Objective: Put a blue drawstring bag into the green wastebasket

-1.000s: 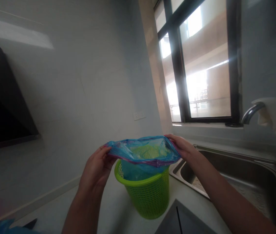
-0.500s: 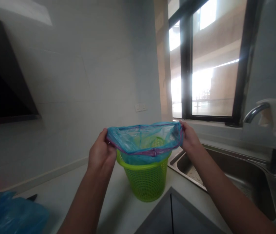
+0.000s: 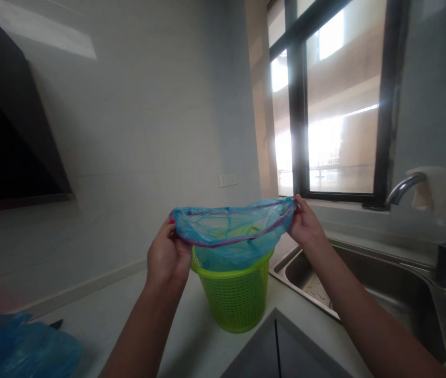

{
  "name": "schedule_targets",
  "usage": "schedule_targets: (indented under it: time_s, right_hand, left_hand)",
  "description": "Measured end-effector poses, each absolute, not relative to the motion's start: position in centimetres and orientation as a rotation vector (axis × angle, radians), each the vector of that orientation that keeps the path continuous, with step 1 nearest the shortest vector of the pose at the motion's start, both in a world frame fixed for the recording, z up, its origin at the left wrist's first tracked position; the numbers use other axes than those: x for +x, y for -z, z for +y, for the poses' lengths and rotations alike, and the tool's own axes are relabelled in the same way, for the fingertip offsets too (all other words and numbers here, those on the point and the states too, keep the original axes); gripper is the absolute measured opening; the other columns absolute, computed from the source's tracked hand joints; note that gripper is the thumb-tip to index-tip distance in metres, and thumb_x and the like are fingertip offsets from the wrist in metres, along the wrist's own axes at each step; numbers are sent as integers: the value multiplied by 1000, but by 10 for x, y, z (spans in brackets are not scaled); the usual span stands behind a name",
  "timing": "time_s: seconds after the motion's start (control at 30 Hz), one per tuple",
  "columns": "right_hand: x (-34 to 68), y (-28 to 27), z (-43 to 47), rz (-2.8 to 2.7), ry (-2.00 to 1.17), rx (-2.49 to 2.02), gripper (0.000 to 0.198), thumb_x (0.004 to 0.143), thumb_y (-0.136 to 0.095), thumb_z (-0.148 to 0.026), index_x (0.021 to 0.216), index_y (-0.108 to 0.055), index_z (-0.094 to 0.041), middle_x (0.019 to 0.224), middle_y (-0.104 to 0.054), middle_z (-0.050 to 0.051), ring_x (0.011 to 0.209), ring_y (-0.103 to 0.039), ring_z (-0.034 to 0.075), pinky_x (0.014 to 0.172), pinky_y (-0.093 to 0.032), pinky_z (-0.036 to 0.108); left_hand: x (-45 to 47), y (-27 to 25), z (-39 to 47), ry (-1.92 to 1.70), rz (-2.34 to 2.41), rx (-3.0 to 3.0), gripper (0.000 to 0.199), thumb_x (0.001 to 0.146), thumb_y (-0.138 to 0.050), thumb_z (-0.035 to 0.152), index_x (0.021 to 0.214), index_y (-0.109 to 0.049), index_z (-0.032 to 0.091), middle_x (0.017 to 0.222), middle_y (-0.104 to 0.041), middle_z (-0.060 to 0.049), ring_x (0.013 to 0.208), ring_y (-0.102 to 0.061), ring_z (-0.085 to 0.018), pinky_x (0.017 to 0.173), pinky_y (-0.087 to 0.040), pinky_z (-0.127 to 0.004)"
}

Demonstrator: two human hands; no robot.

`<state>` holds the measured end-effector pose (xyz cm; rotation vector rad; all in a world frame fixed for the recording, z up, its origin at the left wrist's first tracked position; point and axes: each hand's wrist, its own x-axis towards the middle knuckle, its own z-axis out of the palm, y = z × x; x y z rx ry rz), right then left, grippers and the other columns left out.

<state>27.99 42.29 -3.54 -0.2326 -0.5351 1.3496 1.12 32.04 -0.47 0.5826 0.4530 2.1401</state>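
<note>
Holding crinkly, translucent blue plastic bag (image 3: pixel 232 239)

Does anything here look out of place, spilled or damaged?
Slightly odd: a whitish cloth-like piece hangs over the curved chrome faucet, an unusual place. The translucent blue plastic bag, hanging into the green perforated plastic basket from the left hand and right hand, shows no tear; no spill is visible.

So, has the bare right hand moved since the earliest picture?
Yes: in this view, the bare right hand has moved rightward and up against the fixed, dark-framed rectangular glass window.
</note>
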Motion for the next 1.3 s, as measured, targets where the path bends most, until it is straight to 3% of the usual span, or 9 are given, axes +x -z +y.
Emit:
schedule_targets:
  time_s: [0.27,0.5,0.63,0.77,0.93,1.13,1.3]
  right_hand:
    - [293,39,438,-322,-1227,-358,31,74,-51,9,68,-45,-21,54,-51,-7,46,-54,6,50,-54,11]
    - [290,41,433,-290,-1200,-391,29,79,-48,8,83,-61,-18,67,-62,-4,52,-60,5,52,-53,11]
    - [284,41,434,-291,-1198,-368,22,83,-53,3,75,-56,-17,62,-59,-5,50,-58,5,52,-52,11]
    - [281,39,432,-273,-1227,-348,30,87,-46,4,67,-46,-19,51,-50,-7,43,-50,3,45,-47,10]
    - [279,40,426,-323,-1288,-338,26,85,-48,3,69,-50,-18,55,-55,-5,46,-54,5,45,-48,11]
    - [277,39,421,-242,-1308,-342,23,89,-51,3,78,-59,-16,65,-58,-3,50,-53,4,44,-47,10]
    - [280,30,413,-148,-1244,-318,33,84,-45,13,80,-59,-16,72,-60,-3,57,-58,4,51,-50,9]
  left_hand:
    - [7,7,331,-2129,558,545,31,78,-51,-2,54,-45,17,50,-44,6,45,-38,-5,44,-35,-13]
    - [-3,3,330,-2180,555,419,33,92,-50,5,61,-47,18,53,-48,6,45,-44,-5,43,-38,-13]
    - [-6,6,330,-2177,536,533,28,95,-47,8,71,-58,15,57,-48,4,45,-43,-3,43,-36,-11]
    - [-5,10,330,-2164,540,569,22,89,-48,1,78,-64,13,57,-45,5,46,-43,-3,48,-37,-11]
    - [-3,14,331,-2171,499,651,16,76,-60,2,84,-66,14,59,-45,6,48,-40,-4,50,-34,-15]
    - [3,23,334,-2415,479,784,39,62,-72,8,98,-67,21,80,-59,4,63,-49,-7,60,-37,-20]
    - [5,29,338,-2484,647,867,29,60,-76,15,85,-62,19,78,-53,5,67,-48,-8,63,-37,-21]
